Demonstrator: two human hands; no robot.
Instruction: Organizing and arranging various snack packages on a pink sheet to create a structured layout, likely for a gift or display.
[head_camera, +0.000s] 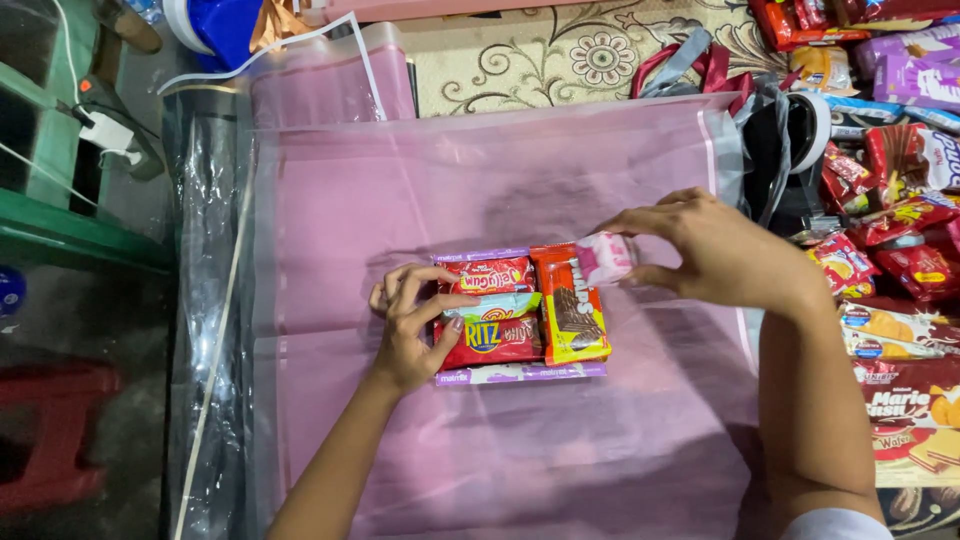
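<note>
Pink translucent plastic sheet (560, 440) covers most of the floor in my view, glossy and creased, w/ a clear film strip (205, 300) along its left edge. What sits under the sheet I can't make out, and the heap of snack packs (900, 260) at right is cut off by the frame edge, so no count. Centre of sheet: a tight block of snack packets (520, 312), flat, rectangular, shiny foil — two red ones stacked at left, an orange/yellow wafer pack at right, purple edges peeking top & bottom. Left hand (410, 325) rests on the block's left side, fingers spread over the red packets, pressing, not gripping. Right hand (715, 250) is pinched shut on a small pink-white packet (604, 258), held just over the block's upper right corner; whether it touches the wafer pack I can't tell. Hands are apart, one either side of the block.
</note>
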